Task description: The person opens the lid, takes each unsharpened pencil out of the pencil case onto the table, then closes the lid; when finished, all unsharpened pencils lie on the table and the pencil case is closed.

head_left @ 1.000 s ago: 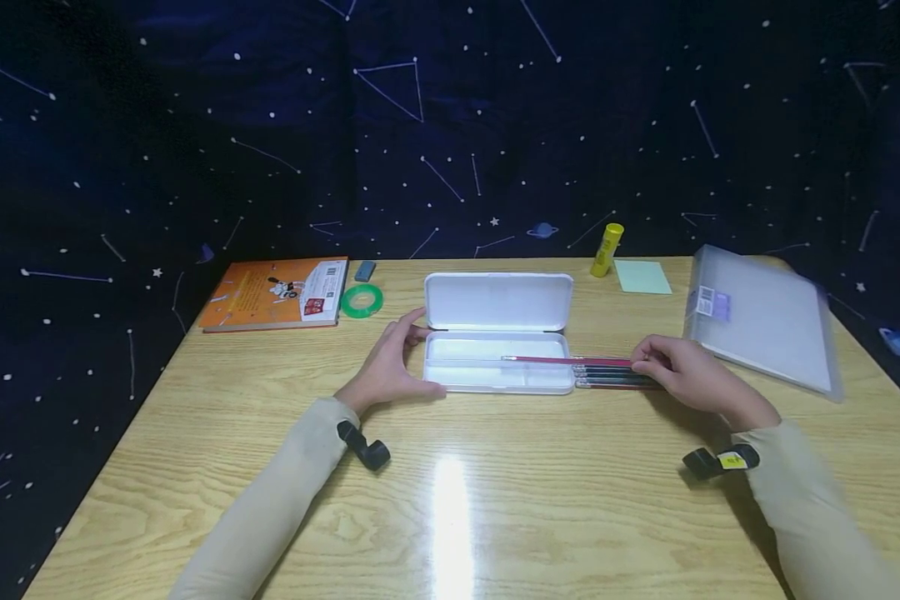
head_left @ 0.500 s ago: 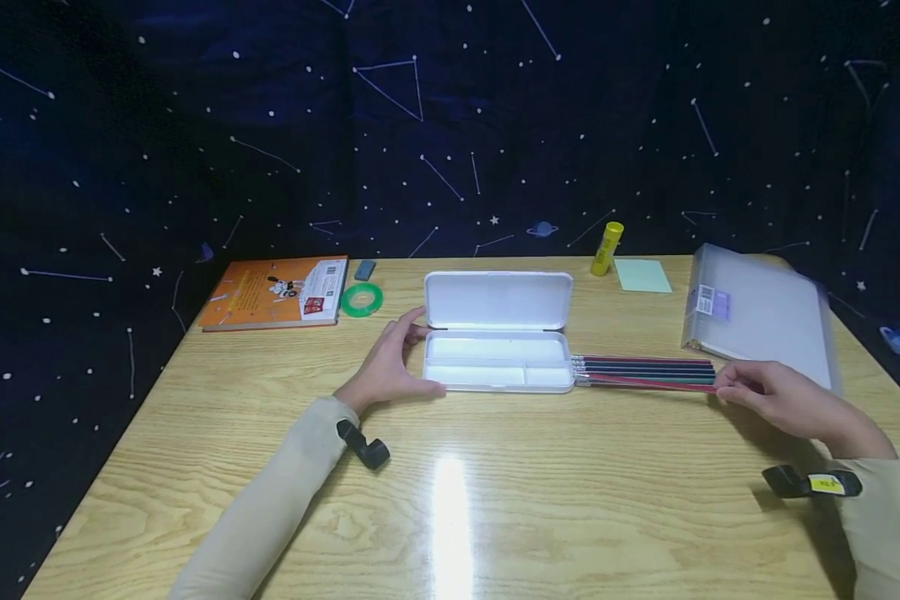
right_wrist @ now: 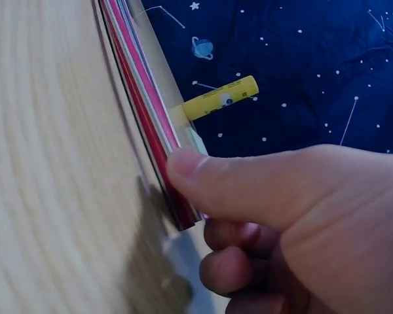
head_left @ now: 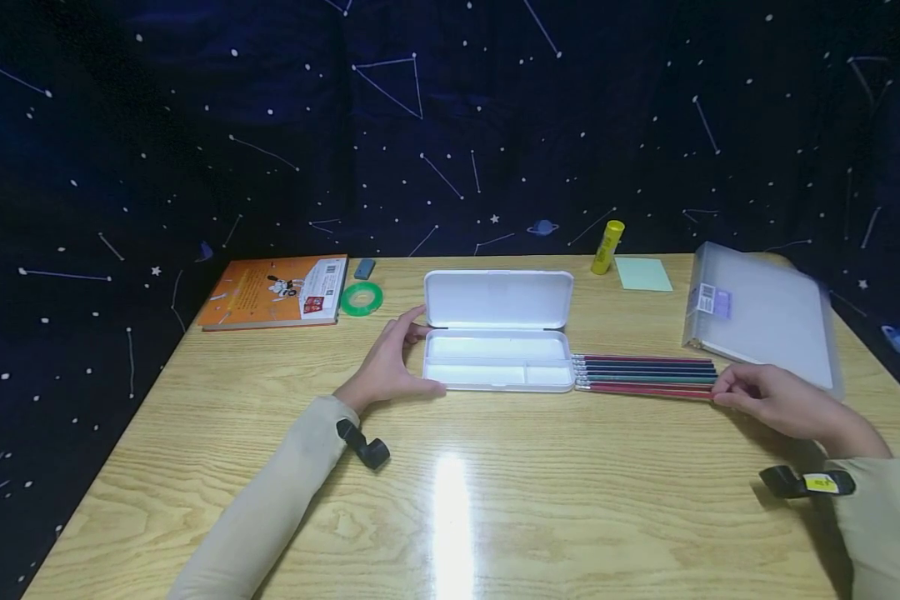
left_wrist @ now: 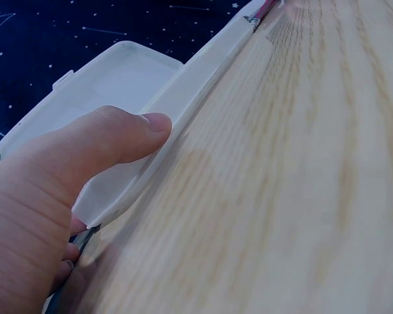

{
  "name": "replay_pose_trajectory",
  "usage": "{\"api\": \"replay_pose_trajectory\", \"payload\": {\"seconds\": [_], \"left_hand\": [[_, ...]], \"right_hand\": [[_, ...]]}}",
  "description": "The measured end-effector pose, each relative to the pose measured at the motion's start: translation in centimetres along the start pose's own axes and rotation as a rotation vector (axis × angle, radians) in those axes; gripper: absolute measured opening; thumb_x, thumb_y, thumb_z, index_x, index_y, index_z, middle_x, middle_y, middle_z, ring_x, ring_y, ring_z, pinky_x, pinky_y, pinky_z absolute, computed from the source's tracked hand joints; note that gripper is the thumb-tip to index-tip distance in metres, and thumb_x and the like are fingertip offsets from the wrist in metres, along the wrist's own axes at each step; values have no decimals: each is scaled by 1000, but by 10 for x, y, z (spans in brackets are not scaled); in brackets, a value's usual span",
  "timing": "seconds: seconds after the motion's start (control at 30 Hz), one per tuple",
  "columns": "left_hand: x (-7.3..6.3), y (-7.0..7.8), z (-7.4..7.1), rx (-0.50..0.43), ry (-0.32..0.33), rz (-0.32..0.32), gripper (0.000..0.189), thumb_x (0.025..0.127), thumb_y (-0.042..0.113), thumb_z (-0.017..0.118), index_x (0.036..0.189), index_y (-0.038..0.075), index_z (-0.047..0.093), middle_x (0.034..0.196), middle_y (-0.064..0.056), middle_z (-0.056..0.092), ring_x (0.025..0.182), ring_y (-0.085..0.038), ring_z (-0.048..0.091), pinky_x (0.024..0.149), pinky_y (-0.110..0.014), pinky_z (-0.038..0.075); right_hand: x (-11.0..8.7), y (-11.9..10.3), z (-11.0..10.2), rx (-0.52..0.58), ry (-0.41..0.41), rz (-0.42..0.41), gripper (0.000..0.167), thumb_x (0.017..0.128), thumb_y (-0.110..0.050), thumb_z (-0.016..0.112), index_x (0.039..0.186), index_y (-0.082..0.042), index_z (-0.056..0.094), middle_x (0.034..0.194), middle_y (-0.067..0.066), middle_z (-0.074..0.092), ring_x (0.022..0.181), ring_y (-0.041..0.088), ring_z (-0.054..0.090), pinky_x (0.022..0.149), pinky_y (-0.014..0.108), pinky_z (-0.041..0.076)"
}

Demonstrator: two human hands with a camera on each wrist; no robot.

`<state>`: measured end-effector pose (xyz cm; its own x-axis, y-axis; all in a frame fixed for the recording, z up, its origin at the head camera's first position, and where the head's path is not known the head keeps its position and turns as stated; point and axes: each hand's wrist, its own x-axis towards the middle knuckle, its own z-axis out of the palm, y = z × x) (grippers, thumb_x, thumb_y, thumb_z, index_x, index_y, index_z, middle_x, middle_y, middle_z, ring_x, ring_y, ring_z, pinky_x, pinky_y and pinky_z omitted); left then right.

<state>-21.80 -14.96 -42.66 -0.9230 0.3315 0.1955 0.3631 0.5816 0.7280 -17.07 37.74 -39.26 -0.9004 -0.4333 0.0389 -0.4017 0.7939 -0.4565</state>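
An open white pencil case (head_left: 495,387) lies at mid-table, its lid (head_left: 498,300) raised at the back and its compartments bare. My left hand (head_left: 390,367) grips the left end, thumb (left_wrist: 134,134) along the front wall and fingers behind. Off the right end, several pencils (head_left: 645,369) lie side by side, eraser ends toward the case. At the near side of that row is a red pencil (head_left: 645,390). My right hand (head_left: 780,404) pinches its far right end between thumb (right_wrist: 203,171) and forefinger; the fingers partly hide the tip.
An orange book (head_left: 270,292), a blue eraser (head_left: 364,269) and a green tape roll (head_left: 362,299) lie at the back left. Behind the pencils stand a yellow glue stick (head_left: 607,247) and pale green sticky notes (head_left: 643,274). A translucent folder (head_left: 772,317) lies at right.
My right hand has carried a red pencil from over the case rightward to the row's near side, where it now lies in line with the others. My left hand stays put.
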Motion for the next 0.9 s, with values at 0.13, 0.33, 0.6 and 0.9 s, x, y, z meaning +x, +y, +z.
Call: {"api": "replay_pose_trajectory", "payload": {"seconds": [0.13,0.33,0.6,0.9], "left_hand": [[0,0,0,-3,4,4,120,52,37,94,150,15,28,127,-1,61,108,-19,47,100,-37,41],[-1,0,0,-10,1,1,120,52,38,93,150,16,28,127,0,61,109,-19,47,100,-37,41],[1,-1,0,-20,-1,4,121,52,38,94,150,17,28,126,1,61,109,-18,47,101,-36,41],[1,-2,0,-12,1,5,120,52,39,93,150,17,28,126,1,60,108,-18,47,100,-37,41]], "right_hand": [[1,2,5,31,22,23,7,90,-3,64,86,-8,61,66,-10,39,60,-1,36,51,23,28],[1,3,11,71,75,53,10,88,-3,67,83,-7,58,63,-11,36,55,-1,34,46,25,28],[2,2,12,46,85,113,14,89,-9,67,82,-5,55,63,-7,38,55,0,35,46,25,27],[9,-5,11,60,109,102,14,88,-9,69,84,-5,55,64,-7,39,56,0,36,47,25,28]]}}
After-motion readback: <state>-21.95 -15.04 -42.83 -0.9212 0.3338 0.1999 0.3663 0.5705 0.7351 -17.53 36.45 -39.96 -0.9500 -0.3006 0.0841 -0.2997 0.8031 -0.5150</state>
